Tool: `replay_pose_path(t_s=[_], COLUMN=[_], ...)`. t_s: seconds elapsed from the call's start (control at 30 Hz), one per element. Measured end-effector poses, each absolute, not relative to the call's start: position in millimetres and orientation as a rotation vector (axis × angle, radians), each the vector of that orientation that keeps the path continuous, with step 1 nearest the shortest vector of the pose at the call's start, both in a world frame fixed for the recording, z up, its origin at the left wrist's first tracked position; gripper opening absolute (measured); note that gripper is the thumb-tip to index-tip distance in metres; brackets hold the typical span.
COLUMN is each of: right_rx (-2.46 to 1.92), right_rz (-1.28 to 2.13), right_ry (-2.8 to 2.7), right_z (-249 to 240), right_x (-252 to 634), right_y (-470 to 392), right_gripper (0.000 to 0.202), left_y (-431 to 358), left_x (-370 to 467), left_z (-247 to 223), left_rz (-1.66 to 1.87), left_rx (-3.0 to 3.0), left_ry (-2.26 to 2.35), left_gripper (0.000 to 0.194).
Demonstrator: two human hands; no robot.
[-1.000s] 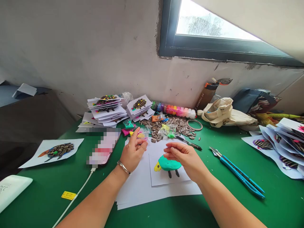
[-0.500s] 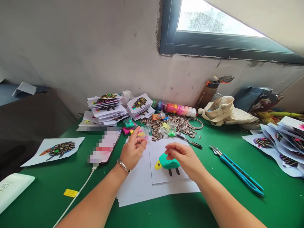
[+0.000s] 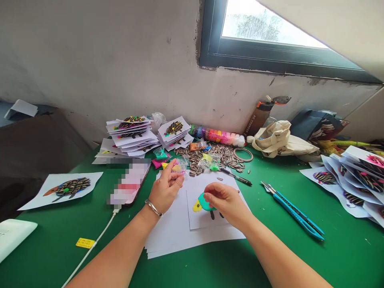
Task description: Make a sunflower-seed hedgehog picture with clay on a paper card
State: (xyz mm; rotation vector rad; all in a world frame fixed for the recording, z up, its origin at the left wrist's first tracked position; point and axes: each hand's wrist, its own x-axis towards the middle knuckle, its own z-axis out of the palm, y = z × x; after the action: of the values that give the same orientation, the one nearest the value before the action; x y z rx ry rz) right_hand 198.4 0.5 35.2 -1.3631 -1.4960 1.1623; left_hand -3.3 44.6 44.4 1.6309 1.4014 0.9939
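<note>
My right hand (image 3: 225, 200) is over a paper card (image 3: 199, 224), its thumb and fingers pinched together at a flat teal clay body (image 3: 203, 203). Whatever the fingertips hold, if anything, is hidden. The clay animal has a yellow head (image 3: 197, 206) with a dark eye, plus dark legs (image 3: 212, 215); my hand covers part of its body. To the left, my left hand (image 3: 166, 188) hovers near the paper stack, index finger extended and the other fingers curled towards the thumb. I cannot make out what is inside it. A lone sunflower seed (image 3: 220, 179) lies on the paper beyond my right hand.
Beyond the white paper (image 3: 165, 236) are a pile of sunflower seeds (image 3: 229, 154), bagged clay (image 3: 210, 160) and a pen (image 3: 237, 177). A utility knife (image 3: 295, 212) lies right, a phone (image 3: 130, 184) with cable left. Stacks of seed pictures (image 3: 132, 138) stand behind; a bottle (image 3: 258, 118) is at the wall.
My right hand has come lower onto the teal clay and covers more of it. A single seed now shows on the paper behind it. My left hand keeps nearly the same pose.
</note>
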Motion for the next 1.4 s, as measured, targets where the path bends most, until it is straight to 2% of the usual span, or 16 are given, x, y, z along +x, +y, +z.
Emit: replay_pose_path(t_s=[0.17,0.33,0.47,0.63,0.8,1.13,1.4], right_rx=[-1.342,-1.405,-1.488,-1.415,-1.387,-1.452,-1.345], right_rz=[1.177,1.054,0.932,0.918,0.922,0.64,0.523], right_ry=[-1.489,-1.6,-1.625,-1.671,-1.667,-1.926,-2.05], right_z=[24.4,32.3,38.6,32.9,27.7,33.2,21.2], right_x=[197.7,197.4,197.7,197.8,197.5,193.6,185.9], right_y=[0.6,0.4,0.0,-0.6,0.3,-0.6,-0.2], right_gripper=[0.025,0.017,0.027,0.011,0.019,0.007,0.023], left_y=[45.5,45.2,45.2,45.6,45.5,45.4,46.1], left_x=[-3.2,-2.8,-2.7,-2.2,-2.5,-2.1,-2.6], left_z=[43.8,42.7,42.0,42.0,41.6,41.5,39.6], left_rz=[0.984,0.993,0.996,1.005,1.006,0.984,0.993], left_rx=[1.635,1.636,1.63,1.628,1.635,1.632,1.636], left_ry=[1.413,1.401,1.389,1.4,1.394,1.408,1.394], left_gripper=[0.066,0.066,0.066,0.066,0.066,0.065,0.064])
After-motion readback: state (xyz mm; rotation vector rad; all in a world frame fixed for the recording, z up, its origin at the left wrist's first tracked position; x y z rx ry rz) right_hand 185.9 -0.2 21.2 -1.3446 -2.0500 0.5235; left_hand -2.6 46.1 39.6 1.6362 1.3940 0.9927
